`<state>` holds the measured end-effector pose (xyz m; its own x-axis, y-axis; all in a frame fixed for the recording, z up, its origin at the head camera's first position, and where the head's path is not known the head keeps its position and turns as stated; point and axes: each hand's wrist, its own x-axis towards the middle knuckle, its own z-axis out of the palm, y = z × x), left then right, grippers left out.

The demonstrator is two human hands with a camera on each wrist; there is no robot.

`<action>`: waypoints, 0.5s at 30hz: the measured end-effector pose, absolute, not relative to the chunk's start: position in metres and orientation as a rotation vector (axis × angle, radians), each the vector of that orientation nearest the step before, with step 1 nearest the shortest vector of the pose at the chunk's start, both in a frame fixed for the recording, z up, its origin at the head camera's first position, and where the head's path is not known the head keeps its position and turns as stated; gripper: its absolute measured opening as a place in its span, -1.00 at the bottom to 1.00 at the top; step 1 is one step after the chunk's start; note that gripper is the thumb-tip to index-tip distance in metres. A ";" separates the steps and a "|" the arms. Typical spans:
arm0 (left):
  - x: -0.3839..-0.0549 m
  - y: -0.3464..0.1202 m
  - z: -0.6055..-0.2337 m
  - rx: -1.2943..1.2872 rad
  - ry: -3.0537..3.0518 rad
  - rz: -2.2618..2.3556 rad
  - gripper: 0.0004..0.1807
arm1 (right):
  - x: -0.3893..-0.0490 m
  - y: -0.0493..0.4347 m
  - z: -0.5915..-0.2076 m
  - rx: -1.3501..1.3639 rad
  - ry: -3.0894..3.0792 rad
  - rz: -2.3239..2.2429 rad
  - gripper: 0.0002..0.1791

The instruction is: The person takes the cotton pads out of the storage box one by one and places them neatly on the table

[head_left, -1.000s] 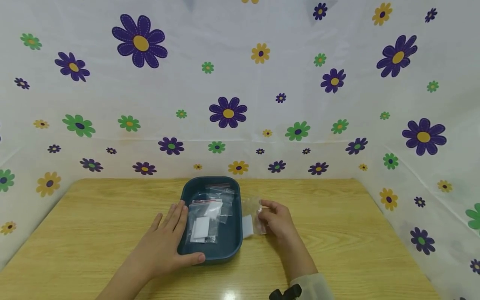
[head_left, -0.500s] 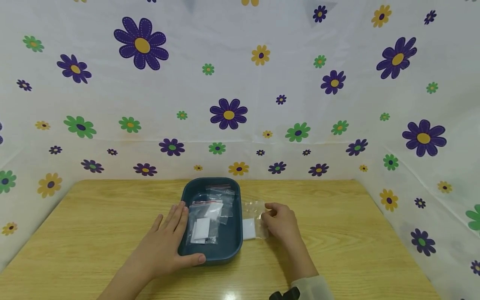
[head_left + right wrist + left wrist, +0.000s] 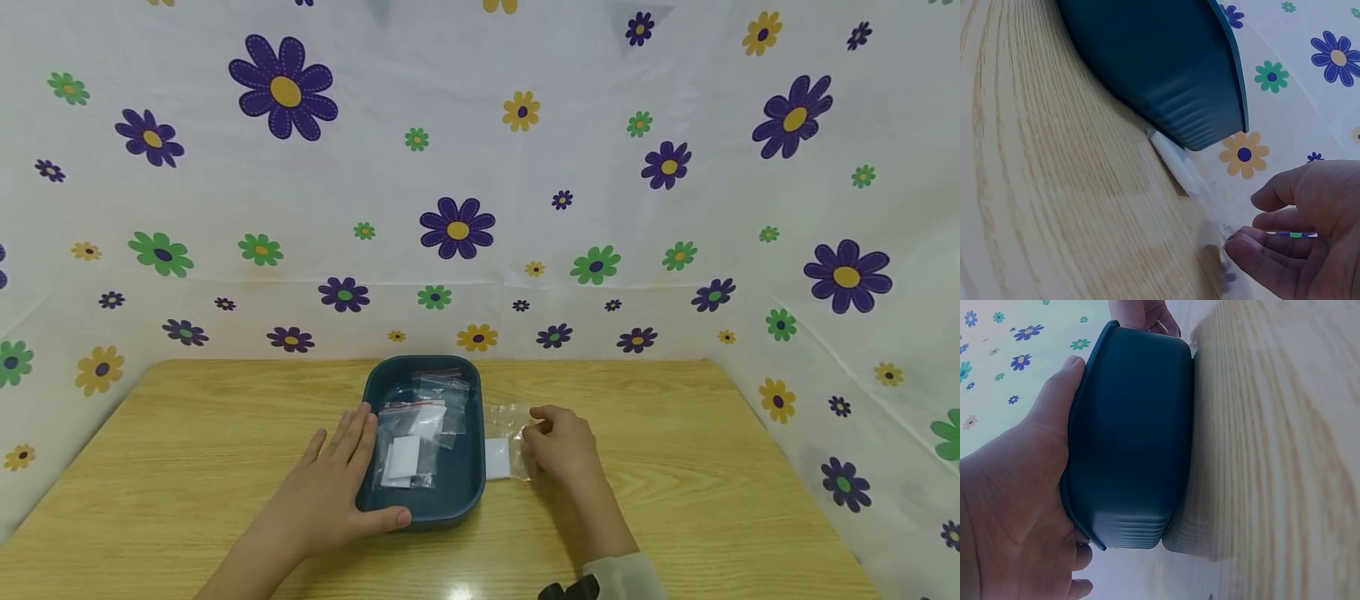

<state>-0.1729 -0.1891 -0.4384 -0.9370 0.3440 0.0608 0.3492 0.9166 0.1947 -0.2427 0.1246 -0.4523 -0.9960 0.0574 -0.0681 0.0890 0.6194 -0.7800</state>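
A dark blue-green plastic tray (image 3: 468, 510) stands on the table, with several clear zip bags (image 3: 406, 457) holding white pieces inside. My left hand (image 3: 326, 500) rests against its left side, fingers straight along the rim and thumb over the near edge; the left wrist view shows the palm by the rim (image 3: 1029, 469). One more clear bag (image 3: 517, 425) with a white square (image 3: 497, 458) lies flat right of the tray, touching or close to its wall. My right hand (image 3: 564, 446) is at that bag's right edge, fingers loosely bent, thumb apart from the fingertips (image 3: 1241, 250).
The wooden table (image 3: 697, 467) runs under everything. A white flower-printed cloth (image 3: 592, 208) hangs behind and along both sides. A black strap-like device (image 3: 572, 586) sits at the right sleeve.
The right hand has moved slightly right and down, and the bag beside the tray has settled flat on the table. The left hand and tray stay in place.
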 end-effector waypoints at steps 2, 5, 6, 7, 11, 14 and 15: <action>-0.173 -0.189 -0.438 -0.555 -3.049 -0.320 0.38 | -0.243 0.125 -0.452 0.120 2.797 -1.343 -0.57; -0.173 -0.189 -0.438 -0.555 -3.048 -0.329 0.38 | -0.243 0.126 -0.450 0.112 2.797 -1.350 -0.57; -0.172 -0.189 -0.438 -0.555 -3.048 -0.330 0.38 | -0.243 0.126 -0.450 0.107 2.796 -1.352 -0.57; -0.172 -0.189 -0.438 -0.555 -3.049 -0.330 0.38 | -0.244 0.126 -0.450 0.103 2.795 -1.356 -0.56; -0.172 -0.189 -0.437 -0.553 -3.049 -0.333 0.39 | -0.244 0.126 -0.450 0.098 2.801 -1.359 -0.56; -0.172 -0.189 -0.438 -0.555 -3.050 -0.335 0.39 | -0.244 0.125 -0.451 0.105 2.801 -1.356 -0.56; -0.172 -0.190 -0.439 -0.556 -3.048 -0.335 0.39 | -0.244 0.125 -0.451 0.108 2.799 -1.360 -0.56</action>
